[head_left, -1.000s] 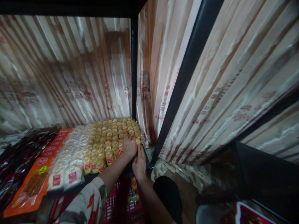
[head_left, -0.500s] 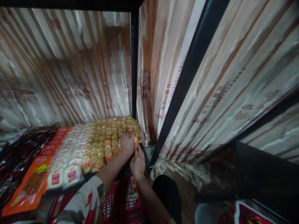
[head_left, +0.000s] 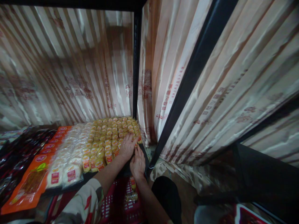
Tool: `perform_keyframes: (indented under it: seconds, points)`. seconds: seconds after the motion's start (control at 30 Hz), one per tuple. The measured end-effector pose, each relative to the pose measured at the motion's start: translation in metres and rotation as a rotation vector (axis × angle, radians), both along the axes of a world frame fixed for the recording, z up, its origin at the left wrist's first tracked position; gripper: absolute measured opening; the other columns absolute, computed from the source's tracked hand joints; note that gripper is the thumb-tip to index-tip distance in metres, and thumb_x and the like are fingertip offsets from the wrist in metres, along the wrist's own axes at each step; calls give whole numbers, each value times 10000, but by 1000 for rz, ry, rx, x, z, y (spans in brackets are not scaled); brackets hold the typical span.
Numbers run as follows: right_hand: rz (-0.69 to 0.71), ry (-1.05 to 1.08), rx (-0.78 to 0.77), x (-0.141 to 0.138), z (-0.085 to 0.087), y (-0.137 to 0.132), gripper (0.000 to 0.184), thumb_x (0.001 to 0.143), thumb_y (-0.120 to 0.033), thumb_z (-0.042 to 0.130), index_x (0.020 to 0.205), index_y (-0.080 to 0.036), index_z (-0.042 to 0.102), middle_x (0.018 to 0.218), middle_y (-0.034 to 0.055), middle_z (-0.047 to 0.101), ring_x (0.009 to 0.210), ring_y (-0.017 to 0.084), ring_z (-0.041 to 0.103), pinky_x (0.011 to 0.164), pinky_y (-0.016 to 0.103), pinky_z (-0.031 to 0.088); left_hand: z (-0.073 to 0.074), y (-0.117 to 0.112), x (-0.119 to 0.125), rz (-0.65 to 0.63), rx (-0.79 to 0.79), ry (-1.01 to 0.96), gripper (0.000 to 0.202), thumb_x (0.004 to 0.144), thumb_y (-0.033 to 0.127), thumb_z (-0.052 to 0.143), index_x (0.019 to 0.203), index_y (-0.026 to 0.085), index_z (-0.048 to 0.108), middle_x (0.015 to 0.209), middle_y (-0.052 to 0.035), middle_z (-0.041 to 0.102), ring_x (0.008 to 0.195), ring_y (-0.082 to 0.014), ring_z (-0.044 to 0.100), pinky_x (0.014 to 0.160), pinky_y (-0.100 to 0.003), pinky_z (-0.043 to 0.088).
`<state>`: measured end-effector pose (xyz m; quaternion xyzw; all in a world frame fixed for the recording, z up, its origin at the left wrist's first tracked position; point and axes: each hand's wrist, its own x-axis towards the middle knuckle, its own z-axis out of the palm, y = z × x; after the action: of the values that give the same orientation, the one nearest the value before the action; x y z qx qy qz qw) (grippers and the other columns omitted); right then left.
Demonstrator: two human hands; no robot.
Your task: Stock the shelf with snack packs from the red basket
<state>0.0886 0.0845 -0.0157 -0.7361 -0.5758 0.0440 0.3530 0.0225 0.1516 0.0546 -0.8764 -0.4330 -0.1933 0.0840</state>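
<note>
Small item (head_left: 135, 144), 1, between left hand (head_left: 127, 146) and right hand (head_left: 138, 163): mostly hidden. Yellow packets (head_left: 108, 132): some behind left hand; label print too small to read. Red basket (head_left: 107, 203): cut off by bottom edge. Dark packets (head_left: 25, 154): cut off by left edge, contents indistinct.

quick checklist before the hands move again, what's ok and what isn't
1. Left hand at the yellow packets: ok, it rests over their right side.
2. Right hand near the left: ok, its fingertips are close to the left hand's.
3. Firm grip on a packet: cannot tell, the fingers hide most of what is between them.
4. Yellow rows filled to the front: not ok, bare black shelf shows at the right.
5. More packets in the red basket: ok, at least two show below the arms.
6. White packets beside the yellow ones: ok, they sit in rows to the left.
</note>
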Motion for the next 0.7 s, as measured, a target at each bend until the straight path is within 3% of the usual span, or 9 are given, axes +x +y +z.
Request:
perform_keyframes:
  seconds: [0.13, 0.5, 0.7]
  points:
    - [-4, 3, 11, 0, -2, 1, 563, 746, -44, 330, 1278, -97, 506, 1376, 73, 465, 1262, 210, 389, 1041, 338, 317, -2, -2, -1, -56, -11, 46, 285, 876, 174, 445, 1127, 157, 578, 1275, -122, 491, 1212, -266, 389, 990, -409, 377]
    - [4, 59, 75, 4, -7, 4, 560, 733, -46, 342, 1264, -81, 515, 1381, 105, 449, 1277, 218, 370, 1054, 357, 326, -5, -5, -8, -112, 13, 6, 331, 879, 176, 442, 1193, 162, 546, 1351, -159, 444, 1314, -280, 313, 1010, -456, 364]
    - [-5, 151, 190, 6, -12, 3, 509, 765, -100, 348, 1238, -106, 534, 1312, 133, 511, 1239, 206, 422, 1022, 369, 369, -7, -22, -9, -178, -45, -63, 308, 878, 169, 440, 1159, 134, 562, 1341, -152, 465, 1331, -255, 299, 1039, -447, 363]
